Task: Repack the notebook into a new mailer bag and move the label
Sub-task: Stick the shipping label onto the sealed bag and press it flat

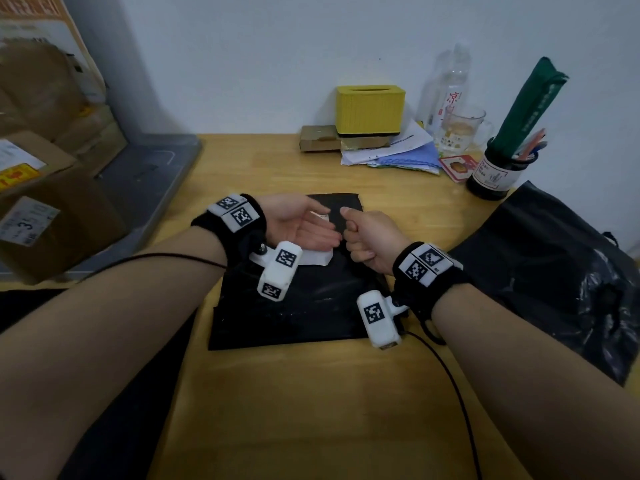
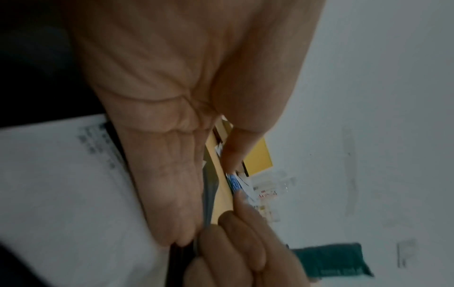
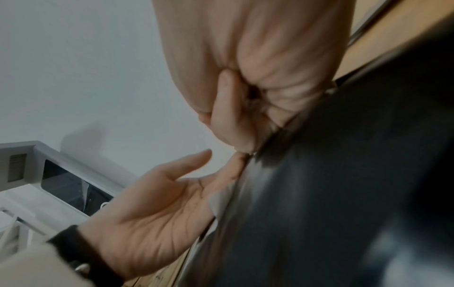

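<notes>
A flat black mailer bag lies mid-table with a white label on its upper face. My left hand lies open, palm turned up and inward, with straight fingers resting across the label. My right hand is curled into a fist with the thumb on top, beside the left fingertips. In the right wrist view the fist leans against the mailer, and nothing shows inside it. A second, crumpled black bag lies at the right. No notebook is in sight.
Along the back wall stand a yellow box, loose papers, a bottle, a glass mug and a dark pen holder. Cardboard boxes and a grey bin lid sit left. A black cable crosses the front.
</notes>
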### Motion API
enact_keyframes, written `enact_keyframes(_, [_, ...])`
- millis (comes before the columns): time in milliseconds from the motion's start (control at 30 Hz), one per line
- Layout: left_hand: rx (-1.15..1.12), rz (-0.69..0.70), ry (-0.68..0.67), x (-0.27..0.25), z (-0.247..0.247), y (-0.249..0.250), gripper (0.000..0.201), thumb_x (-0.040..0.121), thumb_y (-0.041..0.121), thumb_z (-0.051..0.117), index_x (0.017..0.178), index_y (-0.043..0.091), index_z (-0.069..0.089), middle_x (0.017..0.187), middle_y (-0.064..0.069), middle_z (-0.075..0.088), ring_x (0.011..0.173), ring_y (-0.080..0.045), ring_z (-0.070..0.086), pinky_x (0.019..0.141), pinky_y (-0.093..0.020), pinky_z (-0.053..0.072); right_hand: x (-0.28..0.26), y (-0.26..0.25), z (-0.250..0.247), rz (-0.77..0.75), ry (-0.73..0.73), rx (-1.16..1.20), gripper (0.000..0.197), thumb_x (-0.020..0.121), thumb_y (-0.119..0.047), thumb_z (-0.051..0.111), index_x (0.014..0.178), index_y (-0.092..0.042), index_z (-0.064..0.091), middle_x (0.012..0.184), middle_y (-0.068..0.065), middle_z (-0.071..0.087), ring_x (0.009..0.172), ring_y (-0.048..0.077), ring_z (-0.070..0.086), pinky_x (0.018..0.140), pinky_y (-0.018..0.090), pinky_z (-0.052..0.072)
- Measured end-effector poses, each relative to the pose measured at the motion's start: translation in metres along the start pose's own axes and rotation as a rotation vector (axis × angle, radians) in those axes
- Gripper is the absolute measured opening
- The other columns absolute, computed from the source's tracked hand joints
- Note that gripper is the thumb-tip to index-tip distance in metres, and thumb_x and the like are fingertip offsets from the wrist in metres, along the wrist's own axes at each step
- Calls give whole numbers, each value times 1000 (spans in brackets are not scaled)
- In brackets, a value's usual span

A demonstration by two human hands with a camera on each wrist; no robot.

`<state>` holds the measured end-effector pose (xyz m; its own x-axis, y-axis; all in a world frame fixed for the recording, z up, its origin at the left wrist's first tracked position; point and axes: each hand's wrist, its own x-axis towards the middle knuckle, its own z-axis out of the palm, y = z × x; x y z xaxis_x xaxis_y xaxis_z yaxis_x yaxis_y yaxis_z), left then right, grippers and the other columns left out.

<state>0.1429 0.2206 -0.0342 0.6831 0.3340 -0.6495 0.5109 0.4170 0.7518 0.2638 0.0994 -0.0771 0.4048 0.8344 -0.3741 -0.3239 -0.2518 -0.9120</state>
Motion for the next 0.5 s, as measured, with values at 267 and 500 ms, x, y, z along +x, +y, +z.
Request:
enact_keyframes(267, [-228,6,88,17,-20,11,39,101,20,49,124,-11,53,114,-29,68,99,-37,70,80,-49,58,2,0,1,-2,3,-21,44,106,-29,47,65,-19,37,44,-7,26,32,5,18,29,15,13])
enact_keyframes(500, [-374,135,203,22,-29,14,44,98,20,55,128,-12,49,116,-29,66,106,-37,67,89,-42,56,3,2,2,-12,21,-41,43,105,-28,48,64,-19,37,44,-7,26,32,5,18,30,14,14])
